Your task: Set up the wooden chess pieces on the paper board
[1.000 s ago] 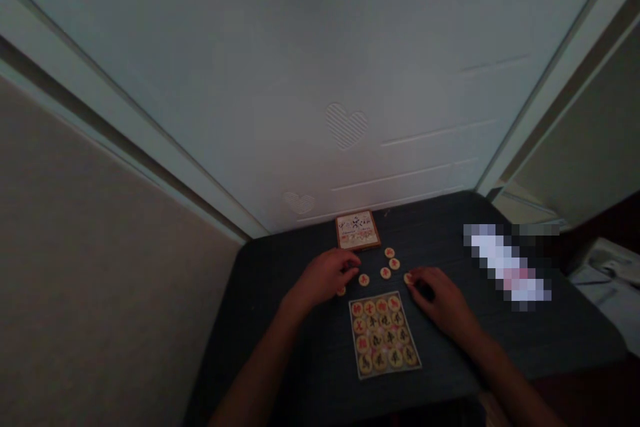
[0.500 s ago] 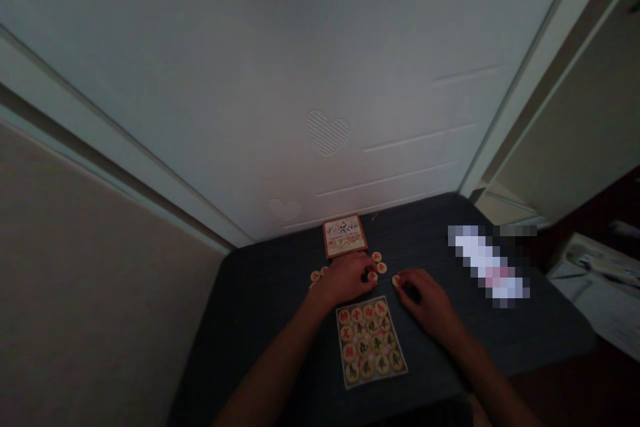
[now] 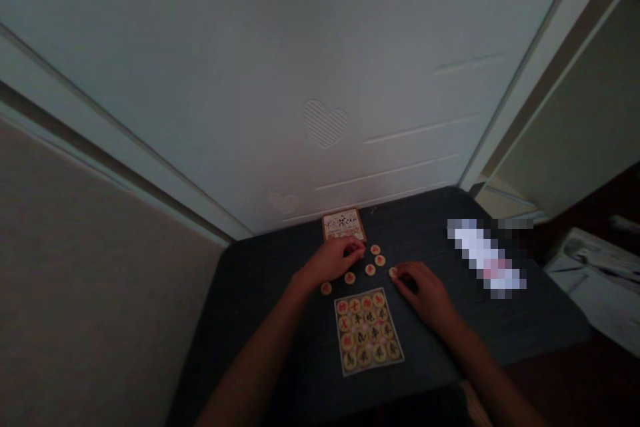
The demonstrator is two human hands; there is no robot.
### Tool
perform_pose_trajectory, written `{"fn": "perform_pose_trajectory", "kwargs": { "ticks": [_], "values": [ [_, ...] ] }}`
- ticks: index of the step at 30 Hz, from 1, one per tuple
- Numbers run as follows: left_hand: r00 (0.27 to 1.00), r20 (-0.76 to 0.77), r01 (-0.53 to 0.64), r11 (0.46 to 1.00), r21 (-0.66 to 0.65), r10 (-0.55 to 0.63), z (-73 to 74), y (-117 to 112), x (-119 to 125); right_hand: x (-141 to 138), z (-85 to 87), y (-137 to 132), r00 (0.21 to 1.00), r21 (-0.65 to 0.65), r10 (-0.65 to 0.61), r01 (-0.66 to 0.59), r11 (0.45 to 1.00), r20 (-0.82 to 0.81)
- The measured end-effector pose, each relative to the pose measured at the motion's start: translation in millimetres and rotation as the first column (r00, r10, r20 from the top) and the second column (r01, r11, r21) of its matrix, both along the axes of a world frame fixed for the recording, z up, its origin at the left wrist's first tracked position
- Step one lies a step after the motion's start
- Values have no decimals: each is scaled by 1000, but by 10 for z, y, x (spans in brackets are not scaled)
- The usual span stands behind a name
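Observation:
On a dark table [image 3: 260, 320] lies a clear tray [image 3: 369, 331] filled with several round Chinese chess pieces. Loose pieces lie beyond it, among them a piece [image 3: 349, 277], a piece [image 3: 370, 269] and a piece [image 3: 326, 288]. My left hand [image 3: 334, 259] hovers over the loose pieces with its fingers curled together near the box lid [image 3: 343, 225]; what it pinches is hidden. My right hand [image 3: 423, 292] rests on the table right of the tray, fingertips pinched on a piece [image 3: 393, 272].
A pale wall panel with heart shapes [image 3: 325, 123] rises right behind the table. A blurred white object [image 3: 487, 257] lies on the table's right side. Papers [image 3: 595, 267] sit off to the far right.
My left hand has lifted off the loose pieces and drawn back toward the box lid, uncovering pieces below it. My right hand has stayed on its piece.

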State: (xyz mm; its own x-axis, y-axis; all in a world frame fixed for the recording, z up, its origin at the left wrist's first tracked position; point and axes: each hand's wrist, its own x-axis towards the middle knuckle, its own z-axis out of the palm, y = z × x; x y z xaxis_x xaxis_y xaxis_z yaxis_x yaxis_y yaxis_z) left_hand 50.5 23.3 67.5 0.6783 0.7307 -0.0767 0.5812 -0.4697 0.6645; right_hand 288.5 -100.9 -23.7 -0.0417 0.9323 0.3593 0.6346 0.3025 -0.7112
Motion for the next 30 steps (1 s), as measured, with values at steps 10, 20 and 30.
{"fn": "perform_pose_trajectory", "kwargs": {
  "ticks": [10, 20, 30],
  "values": [
    [995, -80, -64, 994, -89, 57, 136, 37, -380, -16, 69, -15, 1000, 13, -12, 12, 1000, 1],
    [959, -268, -99, 995, -6, 94, 120, -179, -994, 3, 80, -13, 1000, 15, -6, 6, 1000, 3],
    [942, -302, -141, 989, 34, 144, 33, -292, -1151, 15, 74, -8, 1000, 9, -3, 2, 1000, 8]
  ]
}}
